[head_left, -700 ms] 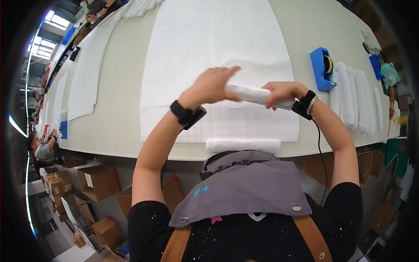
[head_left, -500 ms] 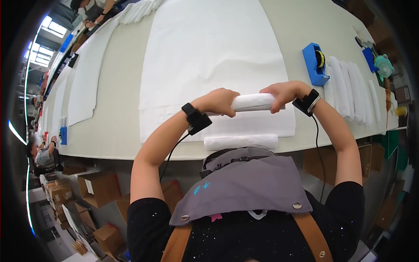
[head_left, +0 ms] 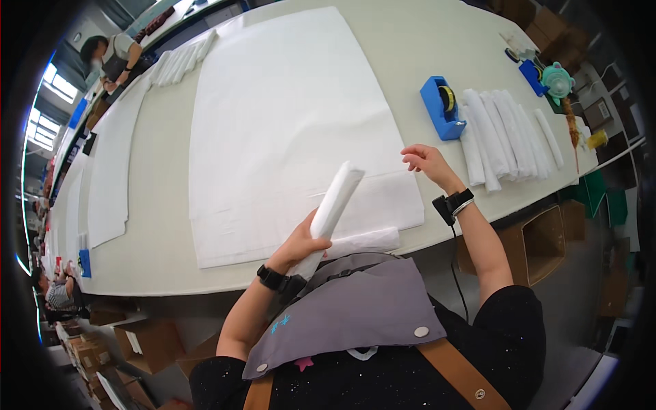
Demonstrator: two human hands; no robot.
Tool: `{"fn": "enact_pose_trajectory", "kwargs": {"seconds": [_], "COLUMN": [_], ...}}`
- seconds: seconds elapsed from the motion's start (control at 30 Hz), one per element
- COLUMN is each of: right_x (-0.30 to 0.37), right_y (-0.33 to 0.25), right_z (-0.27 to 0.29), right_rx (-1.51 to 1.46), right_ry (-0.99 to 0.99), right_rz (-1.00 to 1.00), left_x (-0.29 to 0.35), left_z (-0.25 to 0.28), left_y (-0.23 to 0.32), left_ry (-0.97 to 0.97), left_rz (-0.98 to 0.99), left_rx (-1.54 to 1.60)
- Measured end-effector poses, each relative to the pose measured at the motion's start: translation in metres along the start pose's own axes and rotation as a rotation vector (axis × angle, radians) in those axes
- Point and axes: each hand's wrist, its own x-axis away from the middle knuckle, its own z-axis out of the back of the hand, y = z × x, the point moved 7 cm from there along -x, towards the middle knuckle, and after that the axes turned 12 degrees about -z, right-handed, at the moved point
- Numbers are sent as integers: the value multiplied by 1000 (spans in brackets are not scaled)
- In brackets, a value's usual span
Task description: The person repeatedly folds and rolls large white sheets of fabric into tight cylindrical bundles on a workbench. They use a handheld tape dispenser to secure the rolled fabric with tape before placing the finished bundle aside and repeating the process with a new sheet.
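A white rolled sheet (head_left: 337,198) is gripped around its lower part by my left hand (head_left: 299,244), and it tilts with its upper end to the right. Its lower end runs behind my left wrist. My right hand (head_left: 430,165) holds nothing; its fingers are slightly bent and apart, over the right edge of the large flat white sheets (head_left: 287,116). Beyond that hand stands a blue tape dispenser (head_left: 434,109) with a yellow-cored tape roll. Another white roll (head_left: 365,241) lies along the table's near edge, partly covered by my grey apron.
To the right of the dispenser lie several white rolls (head_left: 502,137) side by side. A second blue dispenser (head_left: 533,77) and a green fan-like thing (head_left: 557,82) stand farther right. More rolls (head_left: 181,61) lie far left, near another person (head_left: 116,61). Cardboard boxes (head_left: 147,345) stand below the table.
My right hand has let go of the roll and moved away, now with its fingers apart. My left hand has drawn the roll nearer and turned it from level to steeply tilted. The view has shifted.
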Motion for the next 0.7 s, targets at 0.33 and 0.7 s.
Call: {"fn": "enact_pose_trajectory", "kwargs": {"seconds": [0.33,0.7], "right_x": [-40,-94], "right_y": [35,70], "right_z": [215,234], "right_rx": [270,307], "right_ry": [852,697], "right_rz": [103,-150], "left_x": [45,36], "left_z": [43,27], "left_y": [-11,-2], "left_ry": [425,417], "left_rz": [-1,22], "left_rx": [96,41]}}
